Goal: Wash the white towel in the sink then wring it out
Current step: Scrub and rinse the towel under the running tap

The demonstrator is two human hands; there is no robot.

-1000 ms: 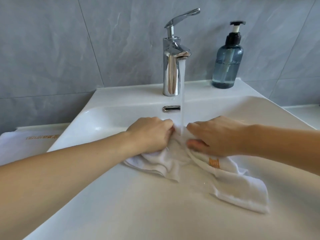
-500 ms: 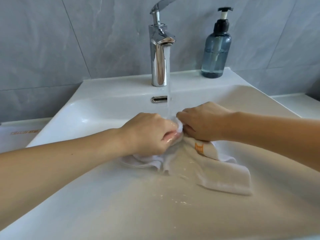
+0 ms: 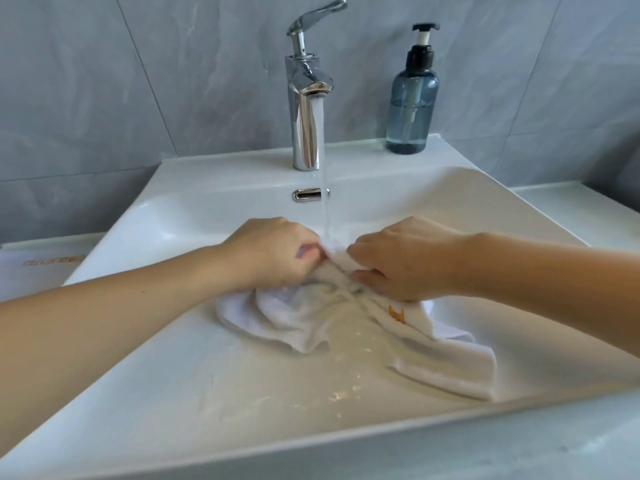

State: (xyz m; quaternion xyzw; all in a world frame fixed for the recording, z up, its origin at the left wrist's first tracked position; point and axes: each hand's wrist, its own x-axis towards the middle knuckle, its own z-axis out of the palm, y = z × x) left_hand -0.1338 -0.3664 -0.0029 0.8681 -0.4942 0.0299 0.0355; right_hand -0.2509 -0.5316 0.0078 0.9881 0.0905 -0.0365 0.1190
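Note:
The white towel (image 3: 311, 320), with a small orange mark, lies bunched and wet in the white sink (image 3: 194, 386). My left hand (image 3: 273, 254) grips its left part with curled fingers. My right hand (image 3: 405, 261) grips the part beside it, a short gap between the two hands. Water runs from the chrome tap (image 3: 306, 98) onto the cloth between my hands. The towel's far end trails off toward the lower right of the basin. Shallow water with white flecks spreads below the towel.
A blue soap pump bottle (image 3: 412, 102) stands on the sink's back ledge at the right. Another white cloth with orange print (image 3: 38, 268) lies on the counter at the left. Grey tiles form the wall behind. The overflow slot (image 3: 310, 194) sits under the tap.
My hands have drawn slightly apart along the towel under the stream, after pressing close together half a second ago. More water has spread in the basin.

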